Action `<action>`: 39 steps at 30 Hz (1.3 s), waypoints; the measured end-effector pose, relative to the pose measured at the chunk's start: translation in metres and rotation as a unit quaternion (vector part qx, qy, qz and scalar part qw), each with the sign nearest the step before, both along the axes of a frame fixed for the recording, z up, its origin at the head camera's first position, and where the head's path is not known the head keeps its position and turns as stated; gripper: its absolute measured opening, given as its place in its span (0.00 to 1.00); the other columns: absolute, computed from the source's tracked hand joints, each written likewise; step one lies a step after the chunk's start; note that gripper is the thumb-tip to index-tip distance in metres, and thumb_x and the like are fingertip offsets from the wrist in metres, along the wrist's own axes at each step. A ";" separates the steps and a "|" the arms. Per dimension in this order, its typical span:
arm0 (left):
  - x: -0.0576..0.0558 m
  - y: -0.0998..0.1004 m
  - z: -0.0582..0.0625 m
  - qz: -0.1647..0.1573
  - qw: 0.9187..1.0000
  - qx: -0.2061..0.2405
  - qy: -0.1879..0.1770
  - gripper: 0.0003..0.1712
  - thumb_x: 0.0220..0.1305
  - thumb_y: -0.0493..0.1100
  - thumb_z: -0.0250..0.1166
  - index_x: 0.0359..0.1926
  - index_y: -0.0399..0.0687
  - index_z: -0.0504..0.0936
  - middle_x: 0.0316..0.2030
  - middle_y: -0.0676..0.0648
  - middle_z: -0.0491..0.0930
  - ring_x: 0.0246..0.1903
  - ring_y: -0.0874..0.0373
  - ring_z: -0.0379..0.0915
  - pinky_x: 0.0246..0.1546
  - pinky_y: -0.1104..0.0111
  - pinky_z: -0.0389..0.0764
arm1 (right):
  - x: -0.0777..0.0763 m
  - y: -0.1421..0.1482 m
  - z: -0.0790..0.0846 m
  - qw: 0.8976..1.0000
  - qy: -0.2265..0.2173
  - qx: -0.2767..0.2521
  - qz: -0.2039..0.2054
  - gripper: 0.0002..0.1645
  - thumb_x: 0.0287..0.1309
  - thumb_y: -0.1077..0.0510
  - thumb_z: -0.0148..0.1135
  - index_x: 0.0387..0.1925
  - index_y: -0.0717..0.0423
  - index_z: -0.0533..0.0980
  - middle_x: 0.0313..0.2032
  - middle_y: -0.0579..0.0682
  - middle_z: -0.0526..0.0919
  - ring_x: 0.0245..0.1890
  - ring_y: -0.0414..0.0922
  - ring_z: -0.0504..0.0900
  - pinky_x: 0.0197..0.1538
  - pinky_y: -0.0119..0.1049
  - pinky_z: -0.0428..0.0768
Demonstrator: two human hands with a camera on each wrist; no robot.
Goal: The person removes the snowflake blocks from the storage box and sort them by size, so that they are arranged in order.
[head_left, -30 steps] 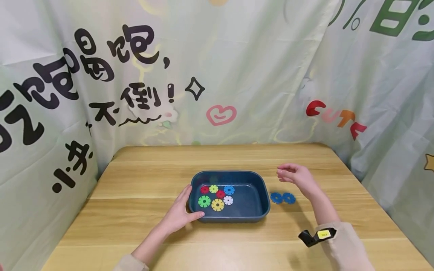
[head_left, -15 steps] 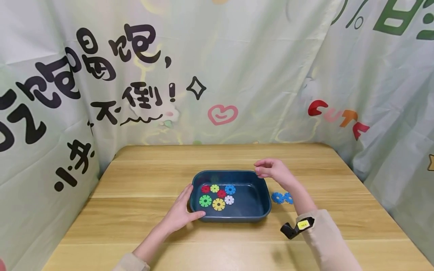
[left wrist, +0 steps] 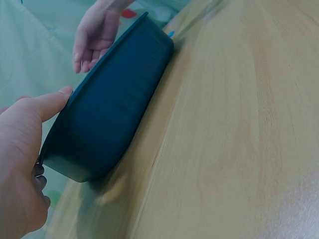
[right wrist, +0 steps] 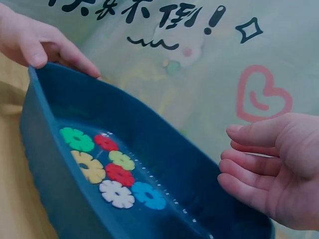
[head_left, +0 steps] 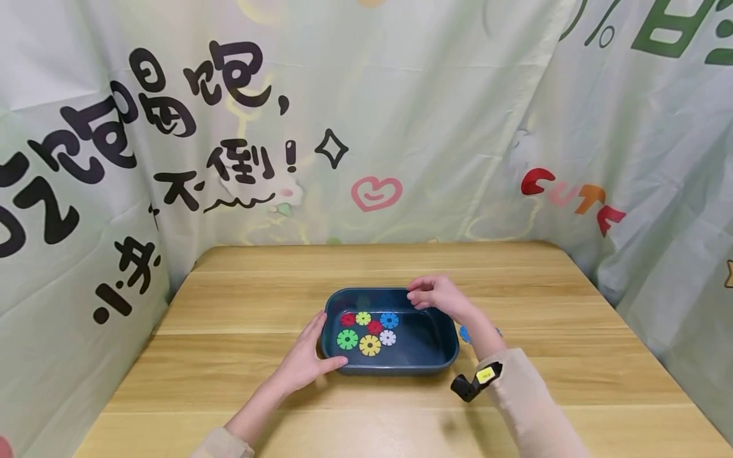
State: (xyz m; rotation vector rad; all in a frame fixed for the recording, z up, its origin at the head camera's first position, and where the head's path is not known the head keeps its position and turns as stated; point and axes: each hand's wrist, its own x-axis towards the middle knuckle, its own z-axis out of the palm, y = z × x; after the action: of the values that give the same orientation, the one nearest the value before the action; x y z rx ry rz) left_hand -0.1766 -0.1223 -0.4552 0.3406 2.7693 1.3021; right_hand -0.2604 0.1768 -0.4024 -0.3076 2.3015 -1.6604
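1. Fingers of your left hand [head_left: 306,357] grip the left end of the tray [head_left: 395,371], thumb on its rim.
2. Your right hand [head_left: 438,296] hovers at the tray's far right side, fingers released and loosely bent.
3. Seven colored discs [head_left: 375,331] lie inside, toward your left.
4. Blue pieces [head_left: 465,334] sit on the table [head_left: 401,416] just right of the tray, partly behind your forearm [head_left: 483,334].

The hanging cloth [head_left: 446,127] bears multicoloured "CUTE" [head_left: 584,200] and black "饱喝饱," with "不倒!" beneath (the yellow label [head_left: 485,375] on the black wrist mount [head_left: 471,385] is too small to read).
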 end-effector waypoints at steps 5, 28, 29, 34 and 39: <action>0.000 0.000 0.001 0.003 1.000 0.003 -0.002 0.56 0.47 0.54 0.72 0.70 0.38 0.52 0.70 0.40 0.50 0.67 0.41 0.47 0.58 0.43 0.59 | -0.001 -0.009 -0.009 1.000 -0.004 0.010 0.028 0.20 0.58 0.65 0.60 0.48 0.76 0.71 0.37 0.58 0.79 0.42 0.62 0.77 0.46 0.47 0.79; -0.001 -0.001 -0.001 -0.007 1.000 0.008 0.000 0.56 0.48 0.54 0.72 0.70 0.38 0.52 0.70 0.40 0.50 0.67 0.42 0.47 0.61 0.45 0.56 | -0.003 -0.066 -0.037 0.967 0.025 0.171 0.188 0.15 0.48 0.64 0.69 0.41 0.61 0.80 0.28 0.46 0.79 0.29 0.41 0.75 0.34 0.31 0.76; -0.001 -0.001 -0.001 -0.008 1.000 0.008 0.000 0.56 0.48 0.54 0.72 0.70 0.38 0.52 0.70 0.40 0.50 0.67 0.42 0.47 0.61 0.45 0.56 | -0.003 -0.067 -0.038 0.967 0.026 0.173 0.188 0.15 0.48 0.64 0.69 0.40 0.61 0.80 0.28 0.46 0.79 0.29 0.41 0.75 0.34 0.31 0.76; 0.000 -0.001 -0.001 -0.008 1.000 0.008 0.003 0.56 0.48 0.54 0.72 0.70 0.37 0.52 0.70 0.40 0.50 0.67 0.42 0.47 0.61 0.45 0.56 | -0.002 -0.070 -0.043 0.961 0.040 0.190 0.198 0.14 0.46 0.65 0.70 0.38 0.59 0.80 0.27 0.45 0.77 0.29 0.41 0.73 0.33 0.30 0.73; -0.001 -0.002 -0.002 -0.007 1.000 0.007 0.003 0.56 0.48 0.55 0.72 0.70 0.38 0.52 0.70 0.40 0.50 0.67 0.42 0.47 0.61 0.45 0.56 | -0.001 -0.073 -0.046 0.951 0.063 0.221 0.209 0.14 0.44 0.65 0.72 0.36 0.55 0.80 0.28 0.45 0.74 0.30 0.42 0.70 0.33 0.31 0.72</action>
State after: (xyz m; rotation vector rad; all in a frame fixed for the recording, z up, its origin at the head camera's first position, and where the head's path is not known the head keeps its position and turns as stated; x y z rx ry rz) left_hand -0.1773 -0.1241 -0.4573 0.3663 2.7585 1.3203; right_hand -0.2616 0.1037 -0.4485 -0.7509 2.4014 -0.9207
